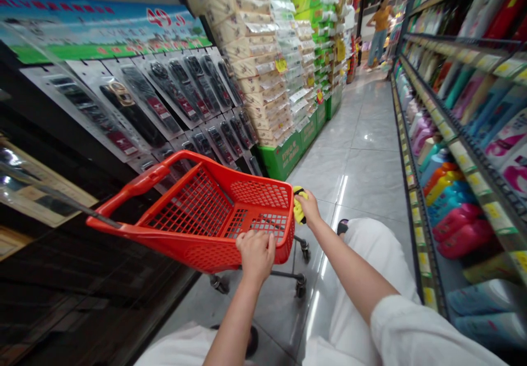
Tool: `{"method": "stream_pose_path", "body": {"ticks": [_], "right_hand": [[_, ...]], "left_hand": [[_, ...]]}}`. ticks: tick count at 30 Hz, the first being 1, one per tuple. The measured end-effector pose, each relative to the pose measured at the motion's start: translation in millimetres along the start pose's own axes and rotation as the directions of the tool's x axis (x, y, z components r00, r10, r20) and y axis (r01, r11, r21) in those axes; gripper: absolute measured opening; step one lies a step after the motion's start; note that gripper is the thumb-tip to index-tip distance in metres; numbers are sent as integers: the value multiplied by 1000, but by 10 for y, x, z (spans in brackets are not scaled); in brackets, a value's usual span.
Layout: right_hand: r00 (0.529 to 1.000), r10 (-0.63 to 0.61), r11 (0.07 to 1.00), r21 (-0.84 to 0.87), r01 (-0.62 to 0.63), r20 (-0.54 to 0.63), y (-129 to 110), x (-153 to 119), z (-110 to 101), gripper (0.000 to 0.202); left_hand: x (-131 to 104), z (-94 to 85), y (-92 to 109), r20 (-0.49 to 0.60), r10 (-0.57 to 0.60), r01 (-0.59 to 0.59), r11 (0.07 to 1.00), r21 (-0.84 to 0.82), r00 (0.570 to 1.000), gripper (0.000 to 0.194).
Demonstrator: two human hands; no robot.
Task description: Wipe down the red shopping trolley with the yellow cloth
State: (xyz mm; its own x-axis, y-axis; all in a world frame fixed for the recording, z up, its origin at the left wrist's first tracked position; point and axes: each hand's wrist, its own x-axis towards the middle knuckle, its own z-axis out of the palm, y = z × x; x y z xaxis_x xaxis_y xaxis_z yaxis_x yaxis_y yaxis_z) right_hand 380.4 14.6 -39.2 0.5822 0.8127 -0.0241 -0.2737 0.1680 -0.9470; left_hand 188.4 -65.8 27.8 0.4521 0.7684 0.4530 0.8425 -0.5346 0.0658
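A red plastic shopping cart [164, 240] stands in front of me on black wheels, its handle toward the left and its basket empty. My left hand [256, 251] grips the near rim of the basket, fingers curled over the edge. In my right hand [309, 207] is a yellow and black cloth [299, 204], pressed against the outside of the cart's right end. The fingers are closed round the cloth, and part of it is hidden behind them.
Packaged belts [173, 89] hang on the left wall under a price banner [102, 26]. Stacked boxes [255, 58] rise from green bases beyond. Shelves of bottles [448, 190] line the right side. A person in an orange top [381, 20] stands far down the tiled aisle [362, 130].
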Motion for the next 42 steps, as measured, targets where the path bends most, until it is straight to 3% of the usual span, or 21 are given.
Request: {"method": "stream_pose_path", "body": {"ticks": [3,9,11,14,16,18,21,25,27,29,32,34,36,39,42], "right_hand": [[997,58,997,39,-60,51,45,-102,-32,26],[997,24,1000,-3,-24,71,331,-1150,-210,40],[995,-28,997,-63,34,101,366,-1329,-263,38],[992,-93,985,-135,104,80,253,-1207,-307,34],[988,-156,969,-190,156,16,86,-955,-301,35],[976,-218,930,-299,216,26,-94,-711,-273,37],[965,-222,818,-512,262,139,-266,-591,-230,35],[934,-197,686,-639,349,300,-276,-908,-253,30],[894,-184,654,-629,421,408,-282,-1042,-290,30],[871,-161,606,-651,458,463,-337,-1007,-312,30],[913,-141,511,-762,397,382,-477,-664,-275,32],[947,-154,490,-811,321,281,-547,-428,-223,32],[957,-170,488,-824,288,234,-559,-357,-188,32],[941,-190,521,-784,338,280,-449,-654,-217,29],[903,-216,674,-613,413,371,-248,-1146,-301,31]], "left_hand": [[33,18,10,0,-16,16,1000,-4,1000,41],[109,68,69,35,-31,31,1000,4,999,44],[112,57,78,59,-31,30,1000,10,998,44],[105,-38,-3,154,38,-30,998,-54,987,42],[110,-151,-157,221,152,-124,983,-134,963,37],[135,-273,-382,233,244,-220,968,-123,941,31],[195,-388,-748,276,190,-205,978,26,942,33],[228,-374,-1018,407,78,-140,982,124,910,37],[201,-360,-1040,407,78,-136,984,116,910,38],[156,-372,-1021,399,92,-138,987,88,912,39],[92,-416,-964,381,100,-132,989,60,919,40],[70,-429,-920,362,86,-117,991,64,928,40],[69,-420,-876,340,64,-94,993,72,938,41],[92,-387,-822,314,31,-59,995,79,949,42],[121,-373,-797,305,10,-38,995,87,952,43]]}}
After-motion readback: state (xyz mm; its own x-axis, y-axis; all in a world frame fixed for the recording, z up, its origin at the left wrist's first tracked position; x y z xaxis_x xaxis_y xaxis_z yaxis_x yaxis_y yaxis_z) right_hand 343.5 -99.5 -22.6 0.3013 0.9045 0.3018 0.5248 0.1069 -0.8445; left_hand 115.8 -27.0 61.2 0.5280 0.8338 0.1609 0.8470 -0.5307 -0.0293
